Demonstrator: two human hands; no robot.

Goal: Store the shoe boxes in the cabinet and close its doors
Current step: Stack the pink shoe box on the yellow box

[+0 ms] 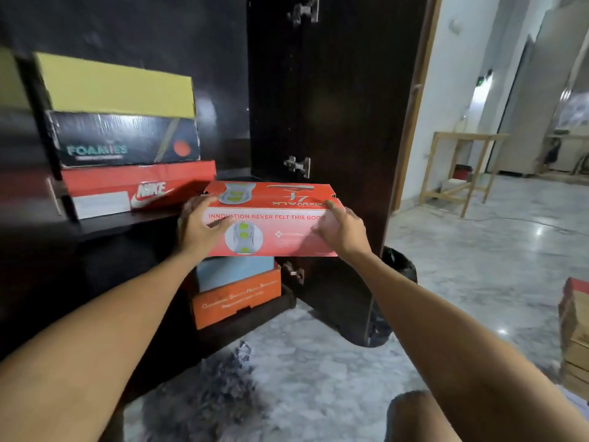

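Observation:
A red shoe box with white lettering hangs level with the shelf edge of the dark cabinet. My left hand grips its left end and my right hand grips its right end, fingers curled over the top edges. On the shelf to the left stand three stacked boxes: a red Nike box, a black Foamies box and a yellow box. Below, on the cabinet floor, an orange box carries a light blue box.
The cabinet's right door stands open, hinges showing. A black bin bag sits behind it. Brown and red boxes are stacked at the far right on the marble floor. A wooden table stands farther back.

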